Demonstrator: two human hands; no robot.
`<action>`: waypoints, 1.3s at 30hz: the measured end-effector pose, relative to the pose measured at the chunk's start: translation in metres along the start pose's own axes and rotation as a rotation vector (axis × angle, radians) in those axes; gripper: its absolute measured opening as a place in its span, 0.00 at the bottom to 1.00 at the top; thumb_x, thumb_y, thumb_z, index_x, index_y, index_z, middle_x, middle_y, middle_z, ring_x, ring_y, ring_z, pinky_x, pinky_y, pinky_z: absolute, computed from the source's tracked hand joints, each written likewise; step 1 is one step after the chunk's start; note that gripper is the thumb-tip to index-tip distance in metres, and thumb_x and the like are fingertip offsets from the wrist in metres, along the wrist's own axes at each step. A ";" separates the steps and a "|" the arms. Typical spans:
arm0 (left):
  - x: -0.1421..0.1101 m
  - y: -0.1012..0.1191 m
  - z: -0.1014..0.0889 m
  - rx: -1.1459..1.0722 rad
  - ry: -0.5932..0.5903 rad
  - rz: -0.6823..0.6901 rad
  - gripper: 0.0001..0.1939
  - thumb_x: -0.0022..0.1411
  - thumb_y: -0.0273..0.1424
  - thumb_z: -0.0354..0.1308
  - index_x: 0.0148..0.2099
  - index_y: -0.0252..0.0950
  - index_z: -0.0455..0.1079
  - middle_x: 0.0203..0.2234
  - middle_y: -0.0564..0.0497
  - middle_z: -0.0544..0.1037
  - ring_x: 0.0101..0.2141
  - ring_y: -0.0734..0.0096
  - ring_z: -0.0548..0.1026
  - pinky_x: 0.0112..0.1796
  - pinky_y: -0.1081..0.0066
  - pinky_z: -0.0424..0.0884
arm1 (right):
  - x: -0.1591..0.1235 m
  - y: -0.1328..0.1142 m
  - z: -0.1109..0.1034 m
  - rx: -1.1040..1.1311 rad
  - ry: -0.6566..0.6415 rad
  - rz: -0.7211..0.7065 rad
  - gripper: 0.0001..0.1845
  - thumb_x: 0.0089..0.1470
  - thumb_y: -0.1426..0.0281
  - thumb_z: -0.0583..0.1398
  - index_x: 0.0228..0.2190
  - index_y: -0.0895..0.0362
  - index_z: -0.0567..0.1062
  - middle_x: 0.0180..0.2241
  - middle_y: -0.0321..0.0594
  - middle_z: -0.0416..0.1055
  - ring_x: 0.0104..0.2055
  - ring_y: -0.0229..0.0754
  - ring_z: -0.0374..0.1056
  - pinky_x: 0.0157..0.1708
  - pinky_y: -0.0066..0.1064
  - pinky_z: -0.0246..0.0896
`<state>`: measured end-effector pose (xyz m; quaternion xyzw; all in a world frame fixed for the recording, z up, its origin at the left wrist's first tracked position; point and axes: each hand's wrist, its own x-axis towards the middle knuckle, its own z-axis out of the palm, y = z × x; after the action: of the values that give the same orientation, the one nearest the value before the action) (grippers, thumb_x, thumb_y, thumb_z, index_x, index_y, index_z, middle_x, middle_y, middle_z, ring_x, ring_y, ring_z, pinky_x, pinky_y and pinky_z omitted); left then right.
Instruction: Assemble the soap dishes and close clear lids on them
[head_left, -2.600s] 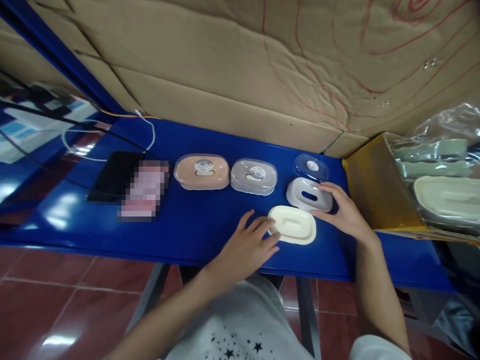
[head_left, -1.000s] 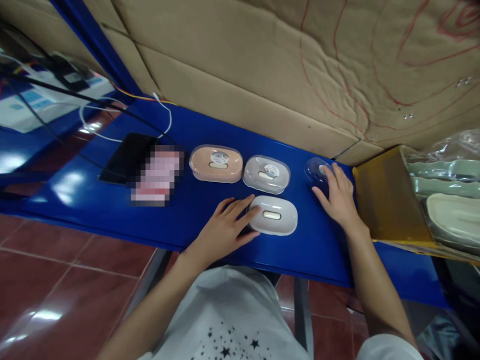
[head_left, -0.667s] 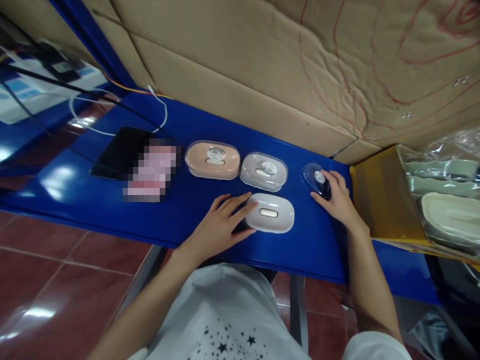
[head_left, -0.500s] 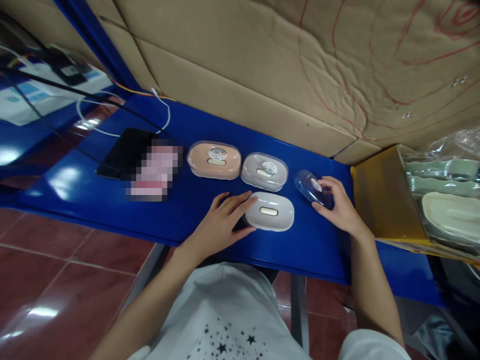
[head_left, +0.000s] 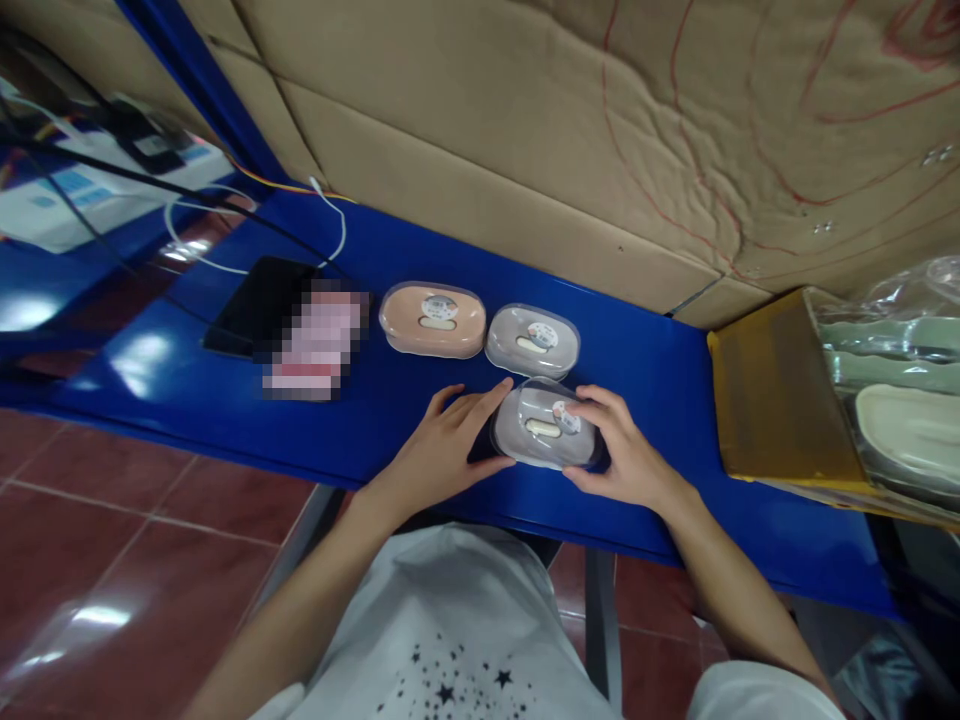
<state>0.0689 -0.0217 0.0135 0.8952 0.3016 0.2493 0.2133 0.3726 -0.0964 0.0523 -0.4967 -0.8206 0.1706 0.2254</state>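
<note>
In front of me a pale grey oval soap dish (head_left: pixel 519 442) lies on the blue table, a cream bar in its middle. My left hand (head_left: pixel 448 440) holds its left end between thumb and fingers. My right hand (head_left: pixel 624 452) grips the right end of a clear plastic lid (head_left: pixel 541 397) that carries a round white sticker. The lid lies over the grey dish; whether it sits fully down, I cannot tell. Just behind stand a lidded grey soap dish (head_left: pixel 511 350) and a lidded peach soap dish (head_left: pixel 401 325), side by side.
To the right a cardboard box (head_left: pixel 787 400) holds green and cream plastic pieces in clear wrap. A black flat object (head_left: pixel 251 300) and a blurred-out pink item (head_left: pixel 319 340) lie on the left, near a white cable (head_left: pixel 345 232). Cardboard sheeting (head_left: pixel 487 150) walls the table's back.
My right hand has brought the clear lid leftward from beside the box to over the grey soap dish. My left hand has stayed at the dish's left end.
</note>
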 end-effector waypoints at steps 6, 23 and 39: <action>-0.001 0.001 -0.001 0.005 -0.015 -0.005 0.50 0.72 0.46 0.66 0.81 0.42 0.39 0.66 0.37 0.74 0.63 0.51 0.76 0.67 0.46 0.61 | 0.004 -0.004 0.007 -0.070 0.022 -0.094 0.45 0.62 0.63 0.68 0.73 0.42 0.54 0.67 0.51 0.61 0.70 0.64 0.62 0.65 0.62 0.68; 0.001 0.002 -0.002 0.037 -0.027 0.032 0.39 0.74 0.44 0.64 0.78 0.42 0.53 0.70 0.39 0.70 0.67 0.52 0.72 0.68 0.47 0.59 | 0.009 -0.010 -0.004 -0.070 -0.083 -0.071 0.35 0.63 0.63 0.67 0.67 0.44 0.64 0.68 0.49 0.61 0.73 0.62 0.57 0.69 0.62 0.62; 0.041 -0.035 -0.066 0.343 0.087 0.012 0.26 0.77 0.36 0.57 0.73 0.42 0.65 0.71 0.39 0.68 0.70 0.45 0.65 0.69 0.44 0.60 | -0.043 0.061 -0.072 -0.215 0.025 0.363 0.32 0.60 0.60 0.65 0.62 0.45 0.63 0.69 0.51 0.59 0.74 0.66 0.57 0.69 0.66 0.54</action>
<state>0.0445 0.0454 0.0596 0.9086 0.3434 0.2341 0.0425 0.4739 -0.1031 0.0736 -0.6594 -0.7284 0.1139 0.1470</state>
